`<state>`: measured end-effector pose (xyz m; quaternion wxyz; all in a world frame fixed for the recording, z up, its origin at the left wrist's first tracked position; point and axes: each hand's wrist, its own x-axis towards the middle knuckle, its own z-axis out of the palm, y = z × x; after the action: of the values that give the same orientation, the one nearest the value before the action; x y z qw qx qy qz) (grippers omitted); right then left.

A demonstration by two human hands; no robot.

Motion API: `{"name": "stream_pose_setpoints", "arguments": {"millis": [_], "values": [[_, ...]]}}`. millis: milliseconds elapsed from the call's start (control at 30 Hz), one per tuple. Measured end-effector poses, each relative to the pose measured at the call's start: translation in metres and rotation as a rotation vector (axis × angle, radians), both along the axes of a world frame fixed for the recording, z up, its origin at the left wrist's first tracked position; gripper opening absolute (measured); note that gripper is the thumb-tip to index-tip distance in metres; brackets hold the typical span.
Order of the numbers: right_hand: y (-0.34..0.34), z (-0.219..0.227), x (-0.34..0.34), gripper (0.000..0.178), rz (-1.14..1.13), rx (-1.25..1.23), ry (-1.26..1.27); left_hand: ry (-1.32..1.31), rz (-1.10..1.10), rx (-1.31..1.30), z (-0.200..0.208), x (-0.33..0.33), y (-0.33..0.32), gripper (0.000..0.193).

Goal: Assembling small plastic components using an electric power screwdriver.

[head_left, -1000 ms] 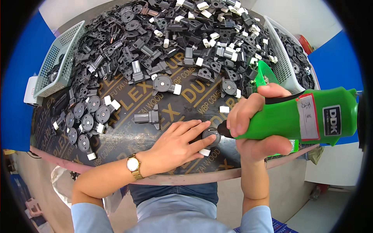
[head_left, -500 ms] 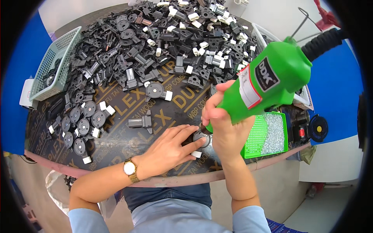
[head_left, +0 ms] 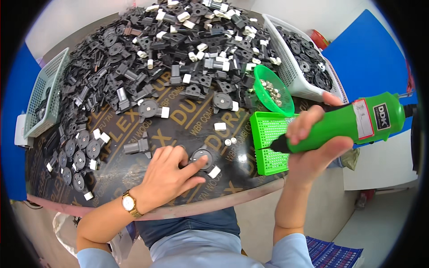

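My right hand is closed around a green electric screwdriver, which lies nearly level. Its dark nose and bit point left, over the green perforated screw tray. Whether a screw sits on the bit is too small to tell. Near the table's front edge, my left hand holds a black round-disc part against the table, index fingertip on the disc and thumb beside it. A white end piece sticks out from this part. Left of the hand lies a black bracket with a cylindrical end.
A large heap of black parts with white ends covers the back. Several disc parts lie at left. Baskets stand left and right. A green bowl holds small silver pieces. A white sleeve lies mid-table.
My right hand has moved the screwdriver right, off the disc part to over the screw tray, and tipped it level. My left hand stays at the disc part. The view has shifted right.
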<state>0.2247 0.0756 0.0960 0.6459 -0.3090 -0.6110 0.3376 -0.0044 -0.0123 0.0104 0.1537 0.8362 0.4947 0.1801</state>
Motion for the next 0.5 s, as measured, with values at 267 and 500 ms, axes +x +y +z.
{"name": "stream_pose_setpoints", "arguments": {"millis": [267,500], "values": [[0.006,-0.029,0.043,0.083,-0.080,0.022,-0.006,-0.055,-0.057,0.315,-0.003,0.012,0.014,0.026],[0.024,-0.038,0.041,0.090,-0.093,-0.012,0.010,-0.109,0.027,0.256,-0.003,0.007,0.012,0.026]]}}
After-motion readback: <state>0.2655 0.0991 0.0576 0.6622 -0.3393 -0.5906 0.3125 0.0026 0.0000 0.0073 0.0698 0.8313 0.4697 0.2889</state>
